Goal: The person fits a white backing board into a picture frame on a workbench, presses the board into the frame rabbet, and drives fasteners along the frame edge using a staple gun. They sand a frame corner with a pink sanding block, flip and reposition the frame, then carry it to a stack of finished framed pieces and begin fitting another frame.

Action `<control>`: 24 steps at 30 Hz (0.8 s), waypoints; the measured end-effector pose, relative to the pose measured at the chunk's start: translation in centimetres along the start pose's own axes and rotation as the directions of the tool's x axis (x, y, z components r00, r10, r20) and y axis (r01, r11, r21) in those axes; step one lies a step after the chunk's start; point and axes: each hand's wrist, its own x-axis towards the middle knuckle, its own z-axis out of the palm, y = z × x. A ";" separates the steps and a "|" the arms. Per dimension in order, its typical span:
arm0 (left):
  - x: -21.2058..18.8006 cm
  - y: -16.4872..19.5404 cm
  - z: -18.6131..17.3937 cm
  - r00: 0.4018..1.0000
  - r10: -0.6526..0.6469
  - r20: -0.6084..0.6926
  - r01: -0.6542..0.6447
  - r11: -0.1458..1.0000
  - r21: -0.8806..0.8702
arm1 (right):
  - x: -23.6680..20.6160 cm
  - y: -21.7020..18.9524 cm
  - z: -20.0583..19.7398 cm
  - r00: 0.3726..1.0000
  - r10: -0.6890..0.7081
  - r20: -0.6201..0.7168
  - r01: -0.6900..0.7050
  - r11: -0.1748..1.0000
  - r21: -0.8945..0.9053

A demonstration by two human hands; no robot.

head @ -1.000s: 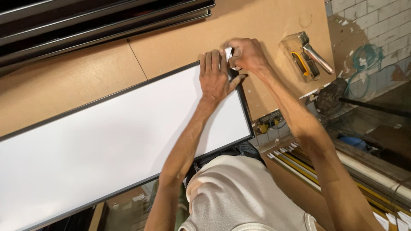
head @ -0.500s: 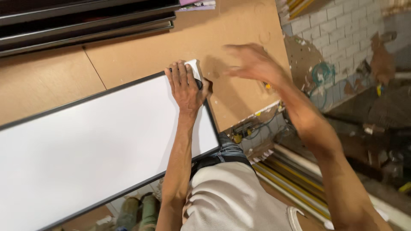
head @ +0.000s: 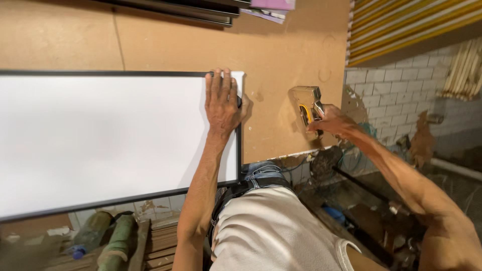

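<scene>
- The left hand (head: pixel 222 103) is lying flat, fingers spread, on the white panel's (head: pixel 100 135) far right corner.
- The right hand (head: pixel 335 122) is gripping the staple gun (head: pixel 306 106) on the brown board (head: pixel 281 55).

Bare arms, no sleeves; the left hand (head: pixel 222 103) and right hand (head: pixel 337 122) wear nothing. A cream sleeveless shirt (head: pixel 273 233), blue denim waistband (head: pixel 261 173) (dark belt).

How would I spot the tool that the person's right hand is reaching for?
Find the brown fibreboard worktop and follow it to its right edge, beside the white brick wall. There lies a metal staple gun with a yellow handle insert, touched by the right hand. It is the only tool on the board.
</scene>
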 end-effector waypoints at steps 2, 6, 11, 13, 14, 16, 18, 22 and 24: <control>0.1 -0.1 0.1 1.000 -0.015 -0.016 0.015 1.000 0.004 | 0.7 -2.1 -2.2 0.997 -0.068 0.045 0.079 0.947 -0.312; 0.0 -0.3 0.6 0.999 -0.031 -0.019 0.031 0.999 -0.010 | 3.6 -7.9 -6.5 0.857 -0.512 0.059 0.482 0.755 -0.445; -0.1 -0.3 1.1 0.998 -0.059 -0.012 0.059 0.998 -0.023 | 5.6 -15.5 -9.5 0.782 -0.573 0.245 0.562 0.479 -0.674; -0.1 -0.3 1.2 0.998 -0.056 -0.016 0.056 0.998 -0.019 | 5.4 -17.7 -10.0 0.765 -0.582 0.278 0.583 0.439 -0.684; -0.2 -0.3 1.2 0.998 -0.059 -0.014 0.059 0.998 -0.022 | 5.2 -18.5 -10.0 0.759 -0.583 0.291 0.590 0.424 -0.688; -0.2 -0.3 1.2 0.998 -0.059 -0.012 0.058 0.998 -0.029 | 4.7 -19.7 -10.1 0.753 -0.584 0.302 0.592 0.401 -0.699; -0.2 -0.2 1.1 0.998 -0.069 -0.007 0.069 0.997 -0.026 | 4.3 -20.4 -10.1 0.744 -0.592 0.310 0.602 0.392 -0.696; -0.2 -0.1 1.0 0.998 -0.065 -0.024 0.065 0.998 -0.007 | 4.3 -20.7 -9.9 0.722 -0.616 0.315 0.625 0.386 -0.679; -0.3 -0.1 1.0 0.997 -0.071 -0.008 0.071 0.997 -0.012 | 4.7 -20.4 -9.8 0.729 -0.607 0.316 0.625 0.401 -0.669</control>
